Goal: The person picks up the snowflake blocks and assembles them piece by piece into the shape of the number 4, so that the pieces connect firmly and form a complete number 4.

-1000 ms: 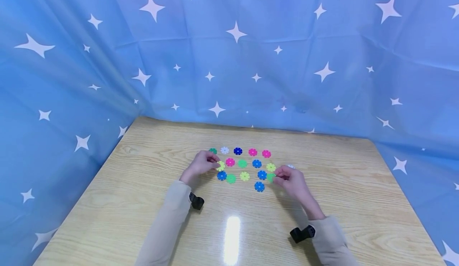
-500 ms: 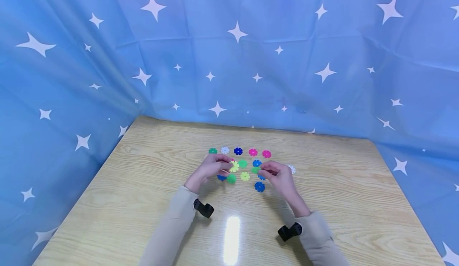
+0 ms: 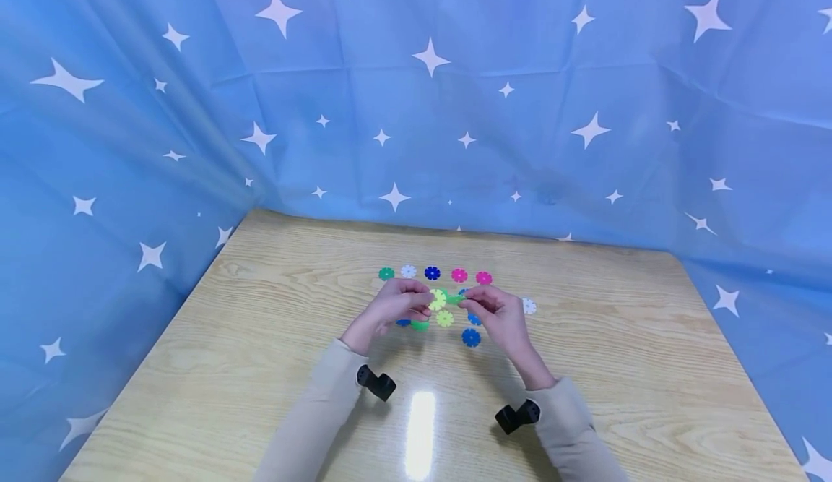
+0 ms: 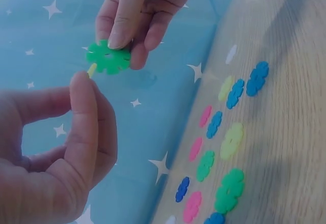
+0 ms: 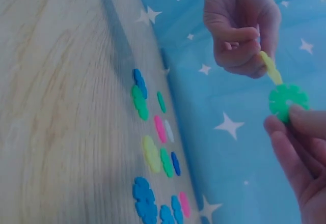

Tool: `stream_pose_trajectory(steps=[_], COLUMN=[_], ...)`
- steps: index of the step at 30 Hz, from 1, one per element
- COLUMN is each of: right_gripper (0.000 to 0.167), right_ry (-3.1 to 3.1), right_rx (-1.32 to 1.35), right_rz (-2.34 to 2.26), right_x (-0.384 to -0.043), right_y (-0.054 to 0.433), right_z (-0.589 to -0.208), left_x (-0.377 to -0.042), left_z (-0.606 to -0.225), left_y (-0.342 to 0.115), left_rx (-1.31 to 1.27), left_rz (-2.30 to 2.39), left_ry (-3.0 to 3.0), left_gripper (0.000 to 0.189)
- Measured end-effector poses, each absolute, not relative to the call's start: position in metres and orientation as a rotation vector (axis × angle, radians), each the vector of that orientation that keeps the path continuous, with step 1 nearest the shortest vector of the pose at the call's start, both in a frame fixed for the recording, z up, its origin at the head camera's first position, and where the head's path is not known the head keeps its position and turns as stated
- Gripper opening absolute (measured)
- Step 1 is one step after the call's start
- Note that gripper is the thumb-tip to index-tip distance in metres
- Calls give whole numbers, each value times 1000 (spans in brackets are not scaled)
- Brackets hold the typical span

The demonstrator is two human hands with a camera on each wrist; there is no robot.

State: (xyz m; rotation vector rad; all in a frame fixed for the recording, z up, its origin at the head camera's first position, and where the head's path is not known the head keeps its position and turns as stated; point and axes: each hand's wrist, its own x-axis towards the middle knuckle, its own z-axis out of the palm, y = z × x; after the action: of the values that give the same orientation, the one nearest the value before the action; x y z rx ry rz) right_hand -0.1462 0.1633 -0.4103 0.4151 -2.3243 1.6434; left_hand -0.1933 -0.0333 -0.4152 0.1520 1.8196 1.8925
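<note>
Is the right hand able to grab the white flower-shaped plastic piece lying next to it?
Probably not just yet: the right hand pinches a bright green flower-shaped plastic piece, so it may need to let go first. Otherwise, the white piece lies uncovered beside that hand.

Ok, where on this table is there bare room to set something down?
The table is bare left of the left sleeve, right of the rightmost white disc and the right sleeve, and between the sleeves, around the glare strip. Crowded: the middle, where coloured discs lie below and around the left hand and right hand.
</note>
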Motion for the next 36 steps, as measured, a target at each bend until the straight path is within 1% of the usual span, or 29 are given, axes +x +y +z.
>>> stream_pose_trajectory(steps=[8,22,36], right_gripper=[5,4,7], right_ry=[-2282,-2224,-2126], right_rx=[432,465,541], right_rz=[1624,1672,1644], right_x=[-146,-149,-150], right_y=[162,158,149], right_z=[-407,-406,-409], left_x=[-196,-197,-195], left_z=[-417,-417,-412], left_y=[-31,-33,-29], left_rx=[112,80,54], left_rz=[1917,1975,2000], left_ry=[1768,1725,1747], left_gripper=[20,15,13])
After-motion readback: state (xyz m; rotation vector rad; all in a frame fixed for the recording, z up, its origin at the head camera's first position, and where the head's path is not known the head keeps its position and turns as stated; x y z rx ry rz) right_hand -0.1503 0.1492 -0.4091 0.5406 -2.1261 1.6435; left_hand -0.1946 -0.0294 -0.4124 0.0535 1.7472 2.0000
